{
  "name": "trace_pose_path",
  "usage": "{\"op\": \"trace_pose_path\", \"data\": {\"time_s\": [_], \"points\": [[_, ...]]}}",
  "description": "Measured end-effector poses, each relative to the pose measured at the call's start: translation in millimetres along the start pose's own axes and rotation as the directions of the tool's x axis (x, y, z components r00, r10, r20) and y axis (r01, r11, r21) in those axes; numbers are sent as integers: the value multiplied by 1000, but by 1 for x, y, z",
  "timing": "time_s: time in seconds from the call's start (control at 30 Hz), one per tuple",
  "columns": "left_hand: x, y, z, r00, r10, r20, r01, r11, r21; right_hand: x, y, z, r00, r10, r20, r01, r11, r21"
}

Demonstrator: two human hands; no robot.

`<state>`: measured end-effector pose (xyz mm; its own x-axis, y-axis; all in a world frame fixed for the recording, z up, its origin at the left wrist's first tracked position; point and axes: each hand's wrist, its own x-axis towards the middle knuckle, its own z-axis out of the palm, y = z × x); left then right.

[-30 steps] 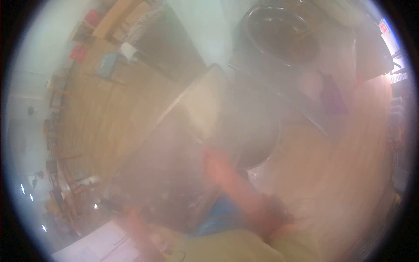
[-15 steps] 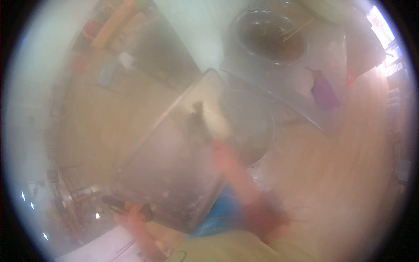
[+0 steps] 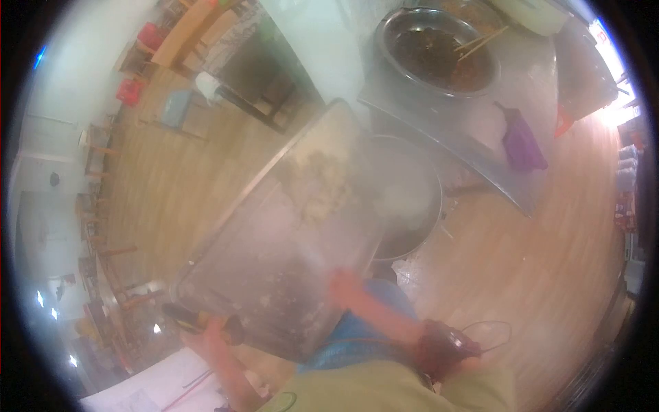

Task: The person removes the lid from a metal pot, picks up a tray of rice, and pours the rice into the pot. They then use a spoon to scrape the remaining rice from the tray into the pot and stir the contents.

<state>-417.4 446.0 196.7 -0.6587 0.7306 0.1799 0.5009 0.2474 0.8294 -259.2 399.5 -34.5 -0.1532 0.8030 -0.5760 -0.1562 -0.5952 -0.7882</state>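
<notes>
Steam blurs a large metal tray (image 3: 240, 275) in front of me, tilted diagonally in view. My left hand (image 3: 213, 332) is closed around a dark object with a yellow band (image 3: 189, 318) at the tray's near left corner. Over the tray's right side, my right hand (image 3: 345, 287) looks closed, with fingers pointing toward the far end; haze hides what it holds, if anything. A pale, lumpy, dough-like mass (image 3: 321, 182) lies in the far part of the tray. Right of the tray is a wide round pan (image 3: 412, 206), full of haze.
A metal table (image 3: 460, 137) at the upper right bears a steel bowl (image 3: 395, 51) of dark food with chopsticks (image 3: 484, 42) and a purple cloth-like item (image 3: 523, 144). Wooden furniture (image 3: 185, 38) and a grey stool (image 3: 177, 108) stand at the far left.
My right hand has drawn back toward me, away from the pale mass, which now looks more spread and lumpy. The steam has thinned. My left hand keeps its hold.
</notes>
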Motion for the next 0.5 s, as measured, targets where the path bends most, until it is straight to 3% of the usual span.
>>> {"op": "trace_pose_path", "data": {"time_s": [0.03,0.07,0.13,0.17,0.2,0.23,0.27,0.3,0.37,0.43,0.5], "points": [[1,-3,-3,1000,0,-6,0,1000,5,26,19,-7,918,-396,-2,337,784,-522],[4,-9,-8,1000,-22,4,22,998,56,52,33,-18,707,-679,197,465,237,-853],[6,-9,-9,999,-45,18,43,993,108,91,47,-48,642,-747,172,364,100,-926],[5,-7,-7,998,-48,44,44,996,82,103,32,-72,872,-440,213,302,143,-942],[5,-7,-6,997,-49,67,46,997,55,106,14,-88,973,-69,222,230,156,-961],[7,-11,-9,997,-47,65,43,997,57,90,0,-86,972,-70,224,233,159,-959],[12,-17,-12,997,-31,66,27,998,64,67,-18,-81,985,-162,-53,79,706,-704],[6,-18,-9,998,-18,61,14,998,68,43,-30,-88,944,-74,-321,23,987,-158],[6,-30,-11,999,-33,-2,33,994,100,3,-23,-67,991,81,-108,-45,953,301],[11,-33,-14,998,-31,-51,38,990,139,-40,-81,-43,921,380,85,-389,909,148],[17,-31,-16,997,-16,80,8,995,102,-29,-91,-30,936,323,139,-334,940,68]]}}
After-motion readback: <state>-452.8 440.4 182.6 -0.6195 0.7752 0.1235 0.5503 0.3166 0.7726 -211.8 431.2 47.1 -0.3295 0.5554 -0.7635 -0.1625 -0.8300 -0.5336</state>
